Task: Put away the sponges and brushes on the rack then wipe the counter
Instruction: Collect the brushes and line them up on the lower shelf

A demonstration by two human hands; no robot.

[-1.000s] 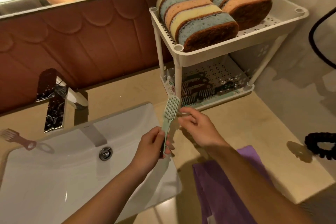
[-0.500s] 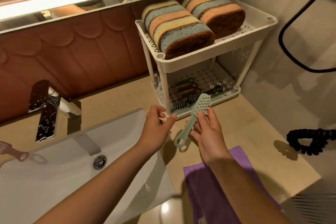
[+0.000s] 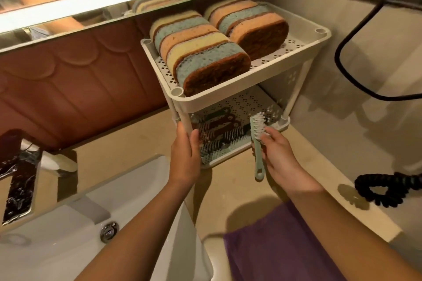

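Mint-green plastic brush (image 3: 257,143) sits in my right hand (image 3: 277,155), the grip closed around the upper handle just below the white bristles, which reach over the front edge of the lower shelf of the white rack (image 3: 230,96). Its looped handle end hangs down toward the table (image 3: 228,189). My left hand (image 3: 185,155) is wrapped around the rack's front-left post, closed on it. Dark brushes (image 3: 217,130) already lie on the lower shelf between my two hands, crowding its left part. Sponges (image 3: 205,52), blue, orange and yellow with brown scrub faces, stand in two rows on the top shelf. A purple cloth (image 3: 274,242) lies on the table under my right forearm, the white sink (image 3: 68,235) to the left, a coiled black cord (image 3: 386,187) to the right. I can read no writing anywhere.
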